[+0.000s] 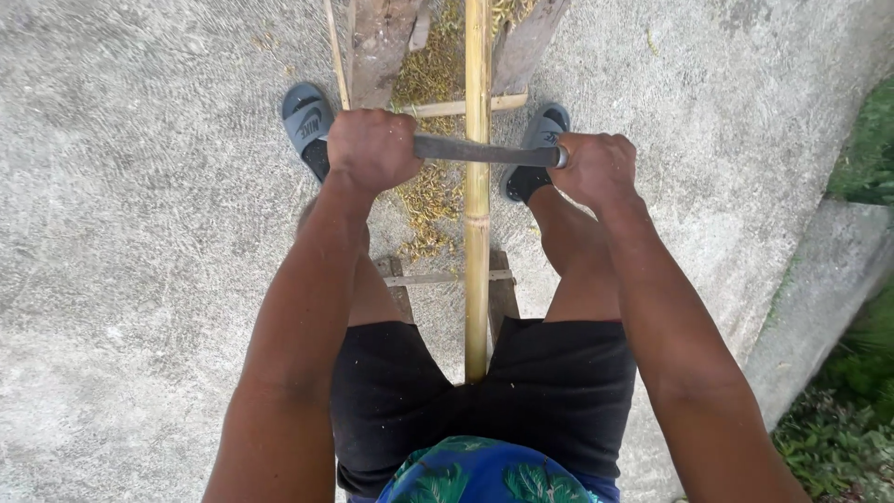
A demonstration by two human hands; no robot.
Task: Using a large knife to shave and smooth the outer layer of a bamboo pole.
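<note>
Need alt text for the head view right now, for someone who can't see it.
Both hands, left hand and right hand, grip a dark metal blade held crosswise over a long bamboo pole lying on a wooden frame, with shavings beneath on concrete ground.

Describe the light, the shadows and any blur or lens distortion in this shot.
Head view: soft, even daylight, no hard shadows or glare on the concrete ground. The left hand, right hand, metal blade and bamboo pole look sharp. The wide lens splays the forearms toward the bottom corners; the greenery at the right edge is slightly soft.
</note>
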